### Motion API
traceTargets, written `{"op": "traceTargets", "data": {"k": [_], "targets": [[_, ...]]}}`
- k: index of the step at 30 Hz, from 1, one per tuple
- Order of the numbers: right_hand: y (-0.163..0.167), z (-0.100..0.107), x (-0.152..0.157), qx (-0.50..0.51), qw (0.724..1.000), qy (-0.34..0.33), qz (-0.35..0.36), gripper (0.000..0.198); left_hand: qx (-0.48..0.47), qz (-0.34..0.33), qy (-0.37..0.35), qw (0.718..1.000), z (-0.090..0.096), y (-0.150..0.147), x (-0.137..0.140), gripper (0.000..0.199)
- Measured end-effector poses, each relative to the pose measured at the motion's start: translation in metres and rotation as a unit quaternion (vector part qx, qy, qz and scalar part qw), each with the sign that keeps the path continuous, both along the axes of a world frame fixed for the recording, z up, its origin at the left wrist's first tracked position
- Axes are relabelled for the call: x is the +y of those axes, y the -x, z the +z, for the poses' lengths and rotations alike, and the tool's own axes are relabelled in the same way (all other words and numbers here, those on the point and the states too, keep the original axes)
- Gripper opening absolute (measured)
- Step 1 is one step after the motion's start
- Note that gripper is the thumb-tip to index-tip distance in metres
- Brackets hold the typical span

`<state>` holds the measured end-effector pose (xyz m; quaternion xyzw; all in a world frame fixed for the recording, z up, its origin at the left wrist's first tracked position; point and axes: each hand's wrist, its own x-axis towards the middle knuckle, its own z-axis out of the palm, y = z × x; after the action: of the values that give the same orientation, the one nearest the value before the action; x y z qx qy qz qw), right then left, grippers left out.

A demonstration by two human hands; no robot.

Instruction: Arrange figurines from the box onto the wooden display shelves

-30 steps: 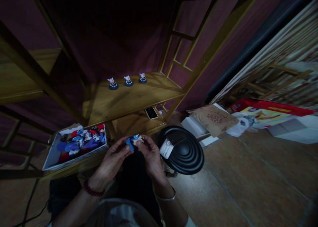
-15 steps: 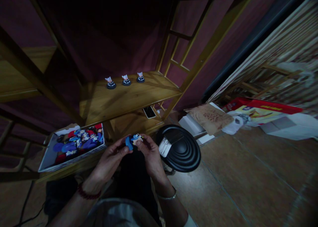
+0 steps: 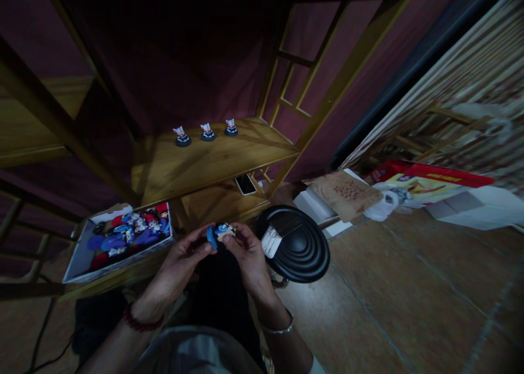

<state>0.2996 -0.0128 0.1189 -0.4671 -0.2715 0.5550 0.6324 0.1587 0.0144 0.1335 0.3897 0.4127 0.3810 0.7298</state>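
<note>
My left hand [image 3: 189, 256] pinches a blue disc-shaped base [image 3: 212, 236] between thumb and fingers. A small blue-and-white figurine [image 3: 224, 231] is in my right hand [image 3: 246, 254], gripped by the thumb and fingers. Base and figurine are held side by side above my lap; whether they touch is hard to make out. Left of my hands, a white box [image 3: 76, 265] holds several blue, white and red figurines and bases. On the wooden shelf [image 3: 213, 166] ahead, three small pale-haired figurines [image 3: 208, 132] stand in a row on dark round bases.
A black ribbed round stool [image 3: 305, 248] stands right of my hands, with a small white box [image 3: 272, 241] on it. A phone [image 3: 245, 184] lies on the lower shelf. Cardboard [image 3: 344, 194], a plastic bag [image 3: 382, 203] and a red-yellow carton [image 3: 434, 180] lie on the floor at right.
The blue base has turned to a more edge-on, upright angle in my left hand. Both hands otherwise stay almost in place, and the view has shifted very slightly.
</note>
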Motion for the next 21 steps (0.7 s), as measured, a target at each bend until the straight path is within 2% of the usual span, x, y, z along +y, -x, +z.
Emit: {"op": "traceTargets", "data": {"k": [12, 21], "targets": [[0.0036, 0.0041, -0.0019, -0.001, 1.000, -0.006, 0.012, 0.025, 0.001, -0.008, -0.016, 1.000, -0.0025, 0.0045, -0.0016, 0.041], [0.0054, 0.0039, 0.0012, -0.052, 0.998, -0.031, 0.025, 0.025, -0.005, 0.007, -0.017, 1.000, 0.0000, 0.0090, -0.0037, 0.039]]}}
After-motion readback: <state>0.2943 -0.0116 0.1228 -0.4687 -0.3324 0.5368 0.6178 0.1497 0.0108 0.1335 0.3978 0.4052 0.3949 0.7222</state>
